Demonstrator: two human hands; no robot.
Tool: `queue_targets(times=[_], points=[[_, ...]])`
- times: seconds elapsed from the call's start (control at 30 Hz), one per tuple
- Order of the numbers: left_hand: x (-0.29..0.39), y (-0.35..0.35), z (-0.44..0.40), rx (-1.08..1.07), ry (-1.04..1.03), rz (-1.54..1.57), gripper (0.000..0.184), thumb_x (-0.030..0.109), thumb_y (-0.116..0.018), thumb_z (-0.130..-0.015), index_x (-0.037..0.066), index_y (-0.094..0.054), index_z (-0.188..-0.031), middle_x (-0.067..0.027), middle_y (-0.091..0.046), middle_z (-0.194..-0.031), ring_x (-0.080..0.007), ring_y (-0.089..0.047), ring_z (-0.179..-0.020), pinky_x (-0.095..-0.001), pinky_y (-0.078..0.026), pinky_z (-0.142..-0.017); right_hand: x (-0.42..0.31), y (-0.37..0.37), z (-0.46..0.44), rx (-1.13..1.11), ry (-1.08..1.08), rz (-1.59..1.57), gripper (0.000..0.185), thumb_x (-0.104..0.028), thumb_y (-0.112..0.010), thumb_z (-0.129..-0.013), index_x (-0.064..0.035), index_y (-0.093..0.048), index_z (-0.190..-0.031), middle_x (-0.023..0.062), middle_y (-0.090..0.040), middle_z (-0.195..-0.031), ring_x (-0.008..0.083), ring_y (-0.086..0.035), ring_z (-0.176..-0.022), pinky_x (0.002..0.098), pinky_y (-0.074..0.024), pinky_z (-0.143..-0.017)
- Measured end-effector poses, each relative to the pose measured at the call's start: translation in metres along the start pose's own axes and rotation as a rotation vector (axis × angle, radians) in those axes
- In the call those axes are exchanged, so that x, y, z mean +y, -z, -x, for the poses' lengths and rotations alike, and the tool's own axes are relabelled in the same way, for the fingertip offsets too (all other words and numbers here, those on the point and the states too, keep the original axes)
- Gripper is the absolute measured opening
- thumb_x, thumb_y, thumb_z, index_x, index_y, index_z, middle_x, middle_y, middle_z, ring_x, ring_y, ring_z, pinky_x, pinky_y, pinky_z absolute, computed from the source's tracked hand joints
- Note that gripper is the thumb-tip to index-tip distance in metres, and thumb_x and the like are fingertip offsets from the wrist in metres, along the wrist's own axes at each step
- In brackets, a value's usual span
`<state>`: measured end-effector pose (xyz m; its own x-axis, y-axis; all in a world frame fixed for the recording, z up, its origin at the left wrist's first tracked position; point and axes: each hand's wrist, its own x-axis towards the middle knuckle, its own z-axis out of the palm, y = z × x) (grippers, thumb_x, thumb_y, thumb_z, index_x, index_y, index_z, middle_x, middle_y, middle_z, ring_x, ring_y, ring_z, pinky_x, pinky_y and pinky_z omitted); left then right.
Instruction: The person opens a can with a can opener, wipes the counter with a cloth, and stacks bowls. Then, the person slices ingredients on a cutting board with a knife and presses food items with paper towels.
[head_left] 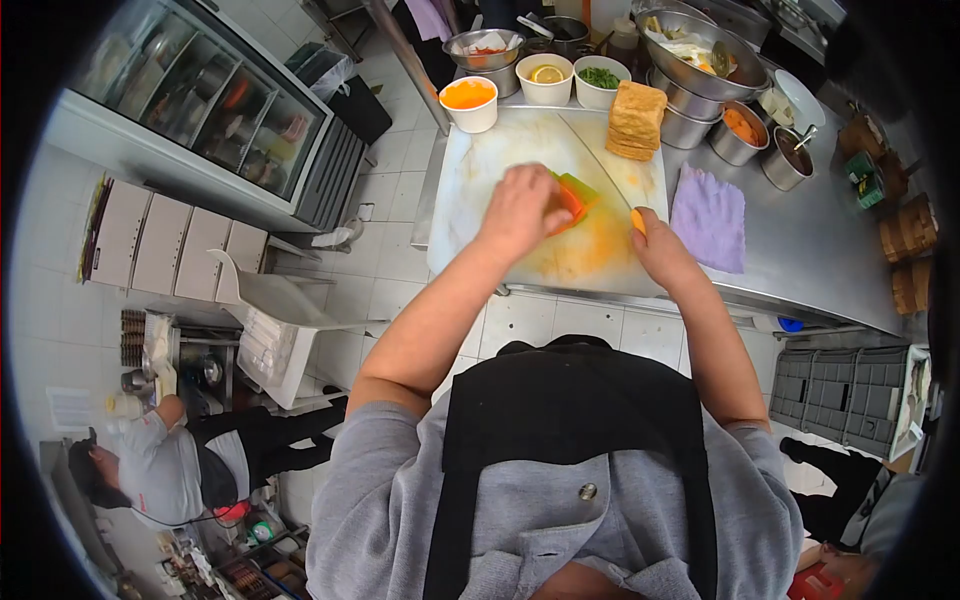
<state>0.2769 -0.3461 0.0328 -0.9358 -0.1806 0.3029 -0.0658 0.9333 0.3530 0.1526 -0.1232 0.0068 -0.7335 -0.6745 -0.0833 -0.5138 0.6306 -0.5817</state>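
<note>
My right hand point(660, 245) is wrapped round the yellow-orange handle of a knife point(598, 162), whose long thin blade points away to the far left over the white cutting board point(470, 215). On the board's middle, my left hand point(520, 212) has its fingers curled over a flat, bright orange and green piece point(577, 197); its kind I cannot make out, and the hand partly hides it. Orange stains mark the board around it. A stack of brown-edged bread slices point(636, 120) stands at the board's far right corner.
Behind the board stand tubs of orange bits point(470, 97), lemon point(546, 76) and chopped greens point(598, 80). A purple cloth point(708, 220) lies to the right, near metal pots point(738, 135). A glass-fronted fridge point(215, 110) is at left. One co-worker point(185, 460) stands lower left, another lower right.
</note>
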Motion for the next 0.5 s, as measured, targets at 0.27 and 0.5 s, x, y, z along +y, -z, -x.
queue_targets(times=[0.27, 0.5], points=[[0.009, -0.039, 0.005, -0.083, 0.080, -0.152, 0.039, 0.032, -0.070, -0.082, 0.010, -0.055, -0.110, -0.0126, -0.043, -0.142, -0.0343, -0.037, -0.133, -0.0503, -0.031, -0.107, -0.019, 0.034, 0.019, 0.015, 0.122, -0.259, 0.047, -0.021, -0.050, -0.095, -0.0090, -0.039, -0.139, 0.0281, -0.063, -0.095, 0.0403, -0.063, -0.089, 0.0403, -0.0479, -0.082], [0.005, -0.054, 0.004, -0.105, 0.112, -0.109, 0.043, 0.036, -0.058, -0.091, 0.014, -0.050, -0.127, -0.0118, -0.040, -0.145, -0.0352, -0.031, -0.137, -0.0549, -0.018, -0.115, -0.006, 0.030, 0.014, -0.032, 0.140, -0.332, 0.046, -0.019, -0.052, -0.094, -0.0031, -0.041, -0.135, 0.0319, -0.061, -0.106, 0.0449, -0.060, -0.100, 0.0424, -0.0478, -0.086]])
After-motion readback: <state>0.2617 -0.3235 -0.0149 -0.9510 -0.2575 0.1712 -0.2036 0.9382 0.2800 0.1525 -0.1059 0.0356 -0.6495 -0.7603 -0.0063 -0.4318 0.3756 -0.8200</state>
